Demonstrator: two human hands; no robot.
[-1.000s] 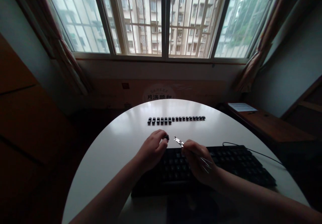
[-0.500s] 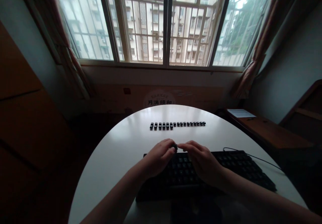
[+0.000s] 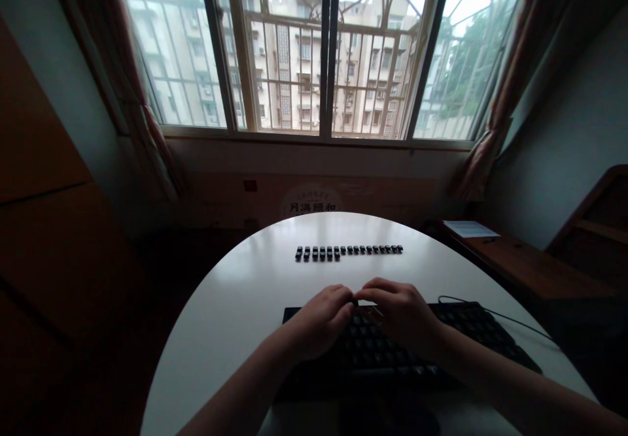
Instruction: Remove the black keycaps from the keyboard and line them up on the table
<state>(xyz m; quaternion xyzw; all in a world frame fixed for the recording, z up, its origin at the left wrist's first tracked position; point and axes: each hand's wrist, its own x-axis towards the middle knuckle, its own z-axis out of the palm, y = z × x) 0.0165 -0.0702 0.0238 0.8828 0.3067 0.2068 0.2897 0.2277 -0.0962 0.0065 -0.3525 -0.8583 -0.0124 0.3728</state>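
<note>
My left hand [image 3: 328, 315] is closed, pinching a small black keycap [image 3: 354, 302] between thumb and fingers above the back of the keyboard. My right hand [image 3: 405, 308] meets it, its fingertips at the keycap. Thin pale wire, looking like part of a wire keycap puller [image 3: 375, 315], shows under the right fingers; the rest of it is hidden in the hand. Beneath both hands lies a black keyboard [image 3: 471, 325], partly covered by them. Beyond it, several black keycaps [image 3: 321, 253] stand in rows, two deep on the left and single on the right.
The white round table [image 3: 220, 305] carries all of this. A black cable [image 3: 515, 320] runs from the keyboard's back over the right side. To the right stands a brown wooden bench [image 3: 534, 263] with a paper sheet [image 3: 470, 229] on it. A barred window lies ahead.
Both hands have shifted slightly right, with the keycap still between them. My right fingers have curled closer to the left fingertips, and the wire now shows. The view has tilted up a little.
</note>
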